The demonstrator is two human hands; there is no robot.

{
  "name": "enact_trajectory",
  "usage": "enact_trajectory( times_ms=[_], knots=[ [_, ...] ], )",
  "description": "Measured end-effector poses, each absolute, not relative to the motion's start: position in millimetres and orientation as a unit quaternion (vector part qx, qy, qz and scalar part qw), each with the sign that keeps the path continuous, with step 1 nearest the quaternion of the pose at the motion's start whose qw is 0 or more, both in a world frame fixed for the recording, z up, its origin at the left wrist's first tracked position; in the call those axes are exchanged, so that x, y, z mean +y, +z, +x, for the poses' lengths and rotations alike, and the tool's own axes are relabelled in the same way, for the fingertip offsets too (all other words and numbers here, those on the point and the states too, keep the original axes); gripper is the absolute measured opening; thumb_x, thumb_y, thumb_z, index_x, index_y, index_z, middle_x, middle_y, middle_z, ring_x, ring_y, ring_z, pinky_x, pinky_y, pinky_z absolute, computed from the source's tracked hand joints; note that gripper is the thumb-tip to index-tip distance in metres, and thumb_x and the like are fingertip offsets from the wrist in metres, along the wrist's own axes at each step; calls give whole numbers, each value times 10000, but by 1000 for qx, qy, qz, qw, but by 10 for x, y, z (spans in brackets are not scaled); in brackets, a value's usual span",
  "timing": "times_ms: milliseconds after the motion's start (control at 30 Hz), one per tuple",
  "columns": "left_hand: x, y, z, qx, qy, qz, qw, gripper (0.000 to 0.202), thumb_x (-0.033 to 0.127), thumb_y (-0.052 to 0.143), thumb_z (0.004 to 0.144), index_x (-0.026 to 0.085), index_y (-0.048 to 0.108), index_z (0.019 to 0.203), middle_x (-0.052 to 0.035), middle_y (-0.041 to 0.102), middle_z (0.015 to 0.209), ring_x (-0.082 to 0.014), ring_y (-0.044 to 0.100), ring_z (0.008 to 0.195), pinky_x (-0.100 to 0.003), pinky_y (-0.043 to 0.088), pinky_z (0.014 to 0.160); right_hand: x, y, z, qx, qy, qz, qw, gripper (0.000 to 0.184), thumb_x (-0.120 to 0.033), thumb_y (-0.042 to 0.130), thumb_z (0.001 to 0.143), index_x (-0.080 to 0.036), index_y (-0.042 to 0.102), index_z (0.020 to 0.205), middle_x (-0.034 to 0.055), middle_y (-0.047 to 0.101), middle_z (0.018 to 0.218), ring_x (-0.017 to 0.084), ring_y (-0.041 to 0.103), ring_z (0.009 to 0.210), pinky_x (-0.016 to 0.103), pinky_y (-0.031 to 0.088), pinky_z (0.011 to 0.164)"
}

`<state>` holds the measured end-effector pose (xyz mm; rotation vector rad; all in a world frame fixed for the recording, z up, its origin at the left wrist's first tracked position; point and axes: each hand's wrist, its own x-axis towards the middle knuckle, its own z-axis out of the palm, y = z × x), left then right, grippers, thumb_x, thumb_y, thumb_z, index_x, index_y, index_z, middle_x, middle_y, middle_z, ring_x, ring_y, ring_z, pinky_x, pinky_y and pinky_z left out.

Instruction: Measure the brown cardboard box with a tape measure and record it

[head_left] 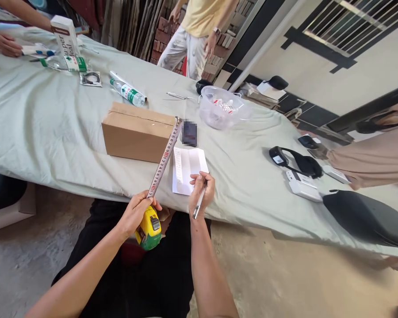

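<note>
My left hand [137, 213] is closed on the tape measure [150, 227], gripping its blade where it leaves the yellow and green case. The blade [164, 161] runs up along the right end of a brown cardboard box [134, 137], its hooked tip at the box's far top corner. My right hand [202, 192] holds a pen [199, 202] between its fingers and rests on the lower right of a folded sheet of white paper [187, 170]. Handwriting lines the paper's left part. Just beyond the paper lies a dark, blurred-out object [189, 133].
A clear plastic basin [219, 110] stands behind the box, near water bottles [129, 92]. To the right lie a black headset [295, 162], a white device [303, 186] and a dark case [368, 218]. Other people stand at the far side, the left and the right.
</note>
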<state>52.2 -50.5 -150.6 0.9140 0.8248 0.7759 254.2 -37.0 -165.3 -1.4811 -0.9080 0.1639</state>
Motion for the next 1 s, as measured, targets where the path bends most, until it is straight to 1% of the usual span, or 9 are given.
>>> enact_trajectory(
  times_ms=[133, 233, 367, 467, 600, 667, 733, 867, 1000],
  knots=[
    [-437, -1365, 357, 355, 418, 371, 749, 164, 308, 567, 845, 169, 536, 763, -47, 691, 773, -146, 604, 599, -262, 479, 556, -147, -1418, 2438, -409, 135, -629, 647, 323, -481, 495, 912, -187, 544, 1039, 60, 689, 947, 129, 628, 714, 305, 518, 720],
    [-270, -1153, 202, 368, 490, 339, 714, 134, 286, 594, 792, 184, 544, 863, -27, 687, 694, -169, 612, 553, -280, 495, 518, 56, -1202, 2382, -418, 195, -617, 638, 409, -543, 511, 885, -203, 535, 1111, 96, 681, 1119, 170, 669, 883, 340, 534, 798],
    [24, -899, -12, 405, 574, 322, 634, 413, 265, 601, 727, 214, 529, 1130, -5, 680, 625, -185, 609, 511, -269, 484, 462, 354, -953, 2365, -438, 246, -616, 607, 517, -609, 533, 849, -237, 506, 1207, 104, 639, 1257, 212, 631, 1109, 377, 515, 927],
    [161, -810, -107, 426, 603, 317, 596, 414, 256, 597, 711, 206, 550, 1119, -5, 667, 592, -174, 599, 492, -256, 479, 462, 601, -855, 2366, -435, 274, -617, 596, 603, -644, 569, 806, -233, 488, 1240, 128, 602, 1313, 236, 592, 1193, 404, 490, 992],
    [98, -840, -114, 437, 568, 307, 626, 325, 262, 594, 718, 200, 573, 1036, -2, 649, 586, -171, 602, 503, -257, 481, 467, 892, -848, 2351, -429, 310, -602, 598, 734, -644, 612, 762, -215, 414, 1324, 166, 465, 1460, 266, 474, 1342, 448, 410, 1095],
    [-5, -888, -103, 440, 531, 305, 657, 325, 276, 601, 726, 198, 567, 1040, 1, 646, 595, -173, 603, 510, -263, 484, 471, 990, -869, 2340, -443, 313, -585, 603, 769, -616, 640, 750, -211, 380, 1350, 180, 377, 1521, 263, 382, 1415, 455, 359, 1134],
    [-111, -935, -108, 440, 502, 309, 677, 352, 288, 606, 742, 193, 557, 1077, 4, 647, 605, -171, 602, 519, -270, 490, 484, 1045, -892, 2332, -456, 310, -569, 610, 773, -578, 675, 736, -215, 373, 1349, 185, 348, 1537, 255, 339, 1442, 471, 332, 1149],
    [-253, -987, -163, 443, 468, 317, 695, 390, 304, 614, 772, 190, 546, 1140, 10, 648, 616, -162, 595, 531, -267, 489, 506, 996, -948, 2303, -474, 335, -535, 614, 791, -522, 736, 695, -193, 383, 1322, 204, 395, 1500, 259, 419, 1392, 477, 393, 1111],
    [-361, -1019, -194, 444, 440, 319, 713, 319, 318, 618, 781, 179, 566, 1063, 6, 639, 611, -161, 591, 540, -257, 475, 499, 726, -1011, 2219, -469, 365, -495, 634, 760, -512, 712, 736, -216, 367, 1345, 171, 447, 1472, 249, 502, 1324, 456, 457, 1068]
  ],
)
